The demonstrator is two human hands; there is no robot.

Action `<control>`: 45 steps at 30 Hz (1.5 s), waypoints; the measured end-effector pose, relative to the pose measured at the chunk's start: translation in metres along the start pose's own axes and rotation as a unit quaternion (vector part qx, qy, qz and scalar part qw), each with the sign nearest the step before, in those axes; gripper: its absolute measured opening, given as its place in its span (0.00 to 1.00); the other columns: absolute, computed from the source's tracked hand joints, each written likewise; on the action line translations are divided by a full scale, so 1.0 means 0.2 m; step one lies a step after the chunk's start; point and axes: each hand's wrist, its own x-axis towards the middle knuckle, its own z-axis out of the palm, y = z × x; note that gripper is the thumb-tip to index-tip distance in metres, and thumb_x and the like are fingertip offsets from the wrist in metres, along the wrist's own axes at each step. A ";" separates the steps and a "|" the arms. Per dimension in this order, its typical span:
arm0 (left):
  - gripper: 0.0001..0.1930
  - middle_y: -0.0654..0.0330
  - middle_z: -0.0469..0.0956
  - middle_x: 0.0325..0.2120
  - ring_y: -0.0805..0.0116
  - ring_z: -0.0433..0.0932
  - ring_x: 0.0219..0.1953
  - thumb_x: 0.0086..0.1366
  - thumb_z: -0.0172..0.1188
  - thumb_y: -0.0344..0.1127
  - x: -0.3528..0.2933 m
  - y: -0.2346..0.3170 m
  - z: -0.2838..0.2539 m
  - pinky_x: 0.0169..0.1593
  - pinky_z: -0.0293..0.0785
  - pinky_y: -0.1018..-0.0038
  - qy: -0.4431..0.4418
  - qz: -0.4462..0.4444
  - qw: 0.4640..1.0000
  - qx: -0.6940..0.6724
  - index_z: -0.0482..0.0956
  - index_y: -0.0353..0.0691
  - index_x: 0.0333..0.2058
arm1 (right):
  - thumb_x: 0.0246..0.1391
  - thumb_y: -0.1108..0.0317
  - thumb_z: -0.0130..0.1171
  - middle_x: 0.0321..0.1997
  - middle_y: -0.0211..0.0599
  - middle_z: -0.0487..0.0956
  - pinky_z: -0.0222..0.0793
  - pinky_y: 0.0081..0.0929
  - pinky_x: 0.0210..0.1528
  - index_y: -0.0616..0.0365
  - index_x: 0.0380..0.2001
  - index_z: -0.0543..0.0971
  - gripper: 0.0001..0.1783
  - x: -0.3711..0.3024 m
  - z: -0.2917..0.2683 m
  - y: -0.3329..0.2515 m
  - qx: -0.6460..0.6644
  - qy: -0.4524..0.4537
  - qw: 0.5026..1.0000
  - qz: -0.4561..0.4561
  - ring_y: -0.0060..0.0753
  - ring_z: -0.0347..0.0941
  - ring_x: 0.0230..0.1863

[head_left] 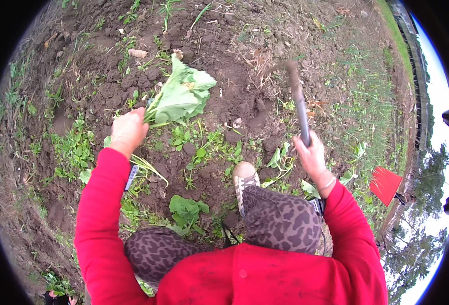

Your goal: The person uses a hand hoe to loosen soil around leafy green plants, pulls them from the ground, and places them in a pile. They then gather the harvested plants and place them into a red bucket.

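Head view shows the left hand (128, 130) stretched forward, grip closed on one leafy plant (180, 94), right hand (311, 155) raised, grip clasping one hoe (298, 99).

Soil (219, 66) rough, clumpy, matt; leafy plant (180, 95) soft, veined, matt; tool handle (301, 109) smooth, dull metal-looking.

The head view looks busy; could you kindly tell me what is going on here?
A person in red sleeves crouches over dark, weedy soil. The left hand grips a bunch of broad pale-green leaves by the stems. The right hand holds a grey long-handled digging tool, its head raised above the ground. One beige shoe rests on the soil.
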 end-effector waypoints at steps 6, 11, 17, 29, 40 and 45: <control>0.23 0.51 0.79 0.29 0.59 0.79 0.31 0.50 0.70 0.39 -0.14 -0.01 -0.38 0.40 0.74 0.67 -0.079 -0.126 0.969 -0.197 0.76 0.36 0.43 | 0.56 0.57 0.59 0.23 0.40 0.75 0.69 0.33 0.31 0.64 0.33 0.73 0.18 0.26 0.39 0.29 0.028 -0.048 0.998 0.031 0.33 0.74 0.26; 0.14 0.69 0.79 0.30 0.85 0.69 0.27 0.62 0.62 0.35 -0.13 0.15 -0.57 0.32 0.66 0.84 0.010 -0.162 0.835 -0.526 0.76 0.39 0.45 | 0.51 0.59 0.61 0.23 0.46 0.77 0.71 0.36 0.31 0.66 0.31 0.76 0.18 0.21 0.44 0.57 0.094 -0.187 0.937 0.280 0.40 0.76 0.26; 0.13 0.63 0.80 0.33 0.81 0.71 0.23 0.63 0.61 0.36 0.07 0.46 -0.50 0.29 0.68 0.83 0.020 -0.188 0.662 -0.726 0.73 0.42 0.44 | 0.56 0.57 0.61 0.21 0.31 0.72 0.65 0.26 0.24 0.60 0.30 0.72 0.17 0.42 0.08 0.28 0.065 -0.037 0.997 -0.008 0.20 0.65 0.22; 0.14 0.64 0.78 0.32 0.76 0.74 0.27 0.62 0.62 0.33 0.22 0.77 0.02 0.36 0.71 0.77 -0.002 -0.251 0.666 -0.702 0.73 0.40 0.45 | 0.53 0.57 0.60 0.25 0.56 0.77 0.71 0.47 0.34 0.61 0.35 0.72 0.18 0.28 0.47 0.54 -0.082 -0.138 0.987 0.021 0.60 0.76 0.30; 0.10 0.57 0.79 0.35 0.67 0.76 0.33 0.62 0.58 0.32 0.18 0.60 -0.04 0.47 0.75 0.67 0.057 -0.225 0.360 -0.904 0.74 0.39 0.41 | 0.55 0.69 0.58 0.22 0.46 0.74 0.71 0.39 0.26 0.61 0.40 0.69 0.13 0.41 0.05 0.27 0.017 0.026 0.970 -0.241 0.52 0.74 0.22; 0.07 0.55 0.79 0.34 0.63 0.76 0.37 0.61 0.57 0.33 0.15 0.53 -0.04 0.46 0.74 0.67 0.092 -0.205 0.226 -0.948 0.76 0.38 0.36 | 0.54 0.72 0.52 0.29 0.53 0.79 0.74 0.45 0.32 0.60 0.40 0.65 0.11 0.35 0.14 0.57 -0.422 -0.280 0.856 -0.105 0.53 0.79 0.31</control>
